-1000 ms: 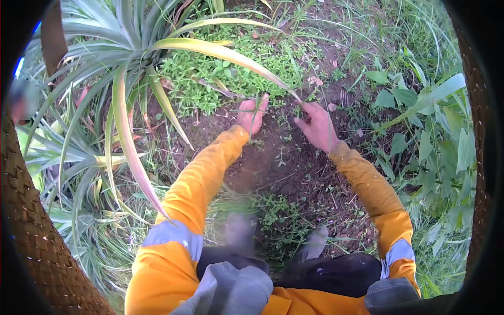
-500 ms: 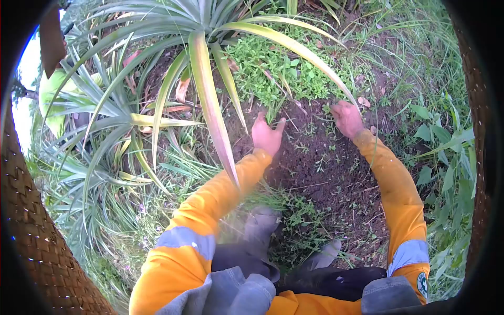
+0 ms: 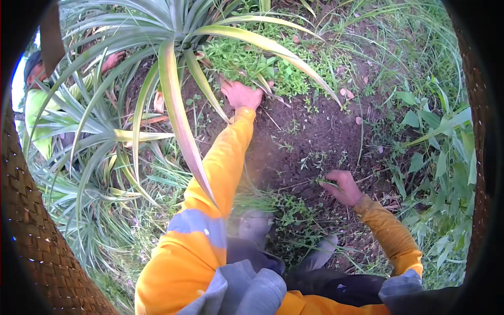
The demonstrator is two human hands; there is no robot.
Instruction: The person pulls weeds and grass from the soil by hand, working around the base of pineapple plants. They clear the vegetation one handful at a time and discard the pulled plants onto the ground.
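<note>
My left hand (image 3: 242,96) reaches into the near edge of a patch of low leafy weeds (image 3: 286,73), its fingers curled among the stems and partly hidden by the leaves. Closer to my body, my right hand (image 3: 344,189) is held low over the dark soil (image 3: 315,139), thumb and fingers pinched on a small green weed (image 3: 327,182). A large spiky plant like a pineapple (image 3: 176,37) spreads long leaves to the left, and one yellowing leaf (image 3: 178,113) droops across my left forearm.
Another person in a bright yellow-green top (image 3: 41,118) is behind the spiky plants at left. Broad-leaved weeds (image 3: 441,136) and grass line the right side. My boots (image 3: 320,253) stand in grassy weeds. A woven hat brim (image 3: 42,231) frames the view.
My left hand has moved forward and left into the weed patch. My right hand has drawn back toward my body and now shows a green weed. The other person's arm has come into view.
</note>
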